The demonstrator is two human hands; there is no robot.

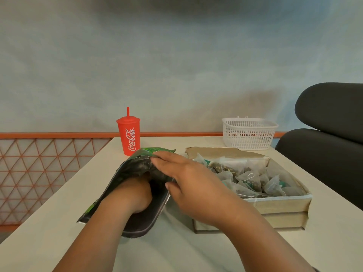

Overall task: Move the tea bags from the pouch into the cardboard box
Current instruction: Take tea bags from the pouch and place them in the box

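On the tabletop (59, 222), a red cup (128, 136) stands behind the pouch (133, 167). The left hand (135, 195) is sunk in its mouth, fingers hidden, so I cannot tell its grip. The right hand (192, 185) pinches the pouch's upper lip. Tea bags (253, 179) fill the cardboard box (280, 205) just beside it.

A pale table (59, 222) carries a cardboard box (280, 207) near its right edge. Just left of the box, a dark pouch (133, 167) stands tilted. Behind the box sits a white basket (248, 134); a red cup (128, 137) stands farther left of it, beyond the pouch.
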